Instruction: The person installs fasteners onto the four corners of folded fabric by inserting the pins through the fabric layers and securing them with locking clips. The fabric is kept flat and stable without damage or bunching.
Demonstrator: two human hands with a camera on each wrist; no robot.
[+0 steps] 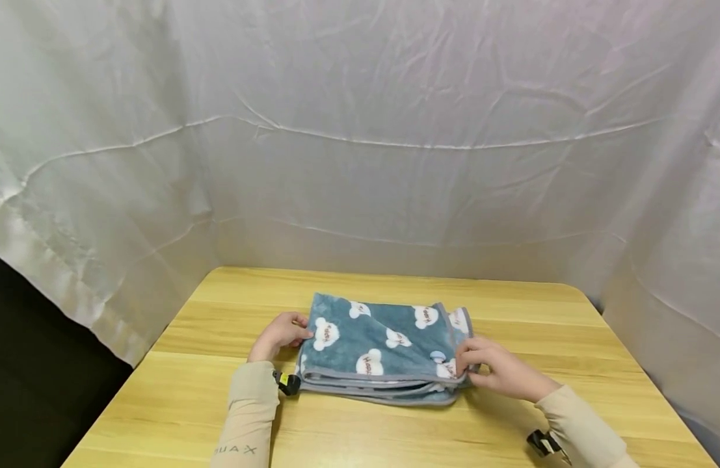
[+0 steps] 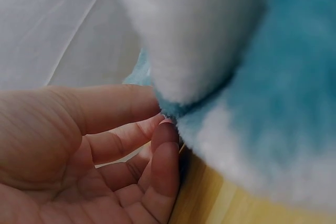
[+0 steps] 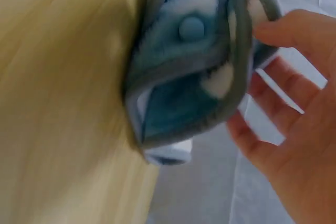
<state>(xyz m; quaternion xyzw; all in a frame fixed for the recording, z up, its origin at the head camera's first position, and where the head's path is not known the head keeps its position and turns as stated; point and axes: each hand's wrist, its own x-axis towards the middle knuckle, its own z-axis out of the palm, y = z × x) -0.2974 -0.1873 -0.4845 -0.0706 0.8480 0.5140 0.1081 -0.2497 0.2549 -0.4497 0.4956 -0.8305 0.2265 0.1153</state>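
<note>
A teal plush blanket (image 1: 360,335) with white cloud-like patches and grey edging lies folded in several layers on the table. At its left side, my left hand (image 1: 282,335) pinches the folded edge; in the left wrist view its fingertips (image 2: 167,129) meet right at the plush fold. My right hand (image 1: 500,367) grips the layers at the right end, thumb on one side and fingers on the other. A round pale blue button (image 3: 192,28) shows on the blanket in the right wrist view, near the loosely stacked grey edges. The blanket's underside is hidden.
The light wooden table (image 1: 383,432) has rounded far corners. Behind it and along both sides hangs a pale, creased curtain (image 1: 389,188). A dark area (image 1: 38,364) lies beyond the table's left edge.
</note>
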